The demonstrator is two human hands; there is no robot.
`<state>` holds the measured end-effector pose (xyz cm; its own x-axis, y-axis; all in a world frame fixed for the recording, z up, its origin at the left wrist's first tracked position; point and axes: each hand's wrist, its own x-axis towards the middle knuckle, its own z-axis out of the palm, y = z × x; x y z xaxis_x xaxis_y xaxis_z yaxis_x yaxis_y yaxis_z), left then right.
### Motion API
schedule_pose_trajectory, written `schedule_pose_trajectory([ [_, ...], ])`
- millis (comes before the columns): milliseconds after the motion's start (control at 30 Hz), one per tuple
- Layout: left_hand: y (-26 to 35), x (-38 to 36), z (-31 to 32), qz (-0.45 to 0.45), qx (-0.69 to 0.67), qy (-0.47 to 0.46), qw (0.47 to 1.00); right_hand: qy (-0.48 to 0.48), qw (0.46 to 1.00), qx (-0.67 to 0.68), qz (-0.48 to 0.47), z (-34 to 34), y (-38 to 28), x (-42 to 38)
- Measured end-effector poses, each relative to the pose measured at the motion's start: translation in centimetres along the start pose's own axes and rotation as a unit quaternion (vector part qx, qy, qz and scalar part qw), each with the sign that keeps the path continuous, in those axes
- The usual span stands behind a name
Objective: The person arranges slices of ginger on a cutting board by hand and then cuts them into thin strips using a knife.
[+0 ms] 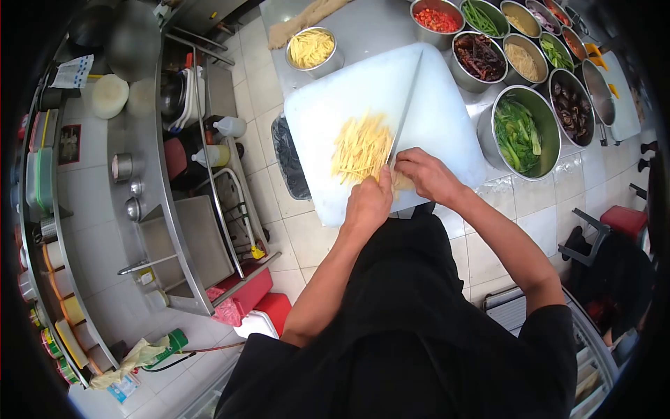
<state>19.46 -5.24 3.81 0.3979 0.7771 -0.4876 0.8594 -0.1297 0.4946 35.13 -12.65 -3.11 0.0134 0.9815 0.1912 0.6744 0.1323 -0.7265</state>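
Observation:
A long knife [407,105] stands edge-down on the white cutting board [314,126], its blade pointing away from me. My left hand [370,201] is closed around the handle end, thumb on top. Just right of the blade, my right hand [423,172] has its fingers curled down on a pale yellow sliced piece [403,181], mostly covered by the fingers. A pile of thin pale yellow strips [361,148] lies against the blade's left side, slightly blurred. Beyond the board's far left corner is a metal bowl of similar yellow strips [311,49].
Metal pots crowd the right: leafy greens [516,133], dried dark chilies [479,57], chopped red peppers [437,19], dark mushroom-like pieces [571,110]. A black-lined bin [289,157] is below the board's left edge. A steel sink counter [157,209] runs along the left. Another person [618,279] is at far right.

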Motion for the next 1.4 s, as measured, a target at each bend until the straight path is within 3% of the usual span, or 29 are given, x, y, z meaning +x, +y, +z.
schedule_pose_trajectory([
  [167, -3.0, -5.2, -0.7, -0.019, 0.009, -0.047, 0.999, 0.024, 1.000, 0.017, 0.000, 0.6, 0.2, -0.1],
  [233, -3.5, -6.5, -0.4, -0.068, 0.010, -0.063, 0.996, 0.028, 0.999, 0.013, -0.006, 0.5, 0.4, -0.1],
  [300, -4.6, -5.1, 1.4, -0.032, 0.015, -0.042, 0.998, 0.033, 0.999, 0.004, -0.019, 0.6, 0.3, -0.1],
  [367, -3.8, -2.1, 2.4, 0.098, 0.010, -0.005, 0.995, 0.027, 0.999, 0.012, -0.014, 0.3, 0.0, 0.1],
  [500, -0.1, 0.2, 0.8, 0.016, -0.015, 0.006, 1.000, 0.014, 1.000, 0.006, 0.005, 0.3, 0.1, -0.2],
  [767, -4.2, -5.9, 0.9, -0.041, 0.010, -0.034, 0.999, 0.045, 0.999, 0.013, -0.005, 0.6, 0.2, -0.3],
  [867, -3.8, -2.2, 2.4, 0.019, 0.004, -0.022, 1.000, 0.041, 0.999, 0.015, -0.017, 0.5, 0.0, -0.1],
  [967, -0.5, 0.0, 1.0, -0.013, -0.007, -0.008, 1.000, 0.034, 0.999, 0.013, -0.008, 0.4, -0.2, 0.0],
  [1133, -2.2, -4.1, -0.6, -0.007, 0.012, -0.039, 0.999, 0.070, 0.997, 0.019, 0.017, 0.4, -0.6, -0.1],
  [1200, -3.2, -6.1, -0.2, -0.025, 0.006, -0.037, 0.999, 0.079, 0.996, 0.025, -0.020, 0.6, -0.1, -0.4],
  [1400, -2.5, -1.6, 2.2, 0.030, -0.018, 0.002, 0.999, 0.069, 0.997, 0.028, -0.015, 0.7, -0.3, -0.4],
])
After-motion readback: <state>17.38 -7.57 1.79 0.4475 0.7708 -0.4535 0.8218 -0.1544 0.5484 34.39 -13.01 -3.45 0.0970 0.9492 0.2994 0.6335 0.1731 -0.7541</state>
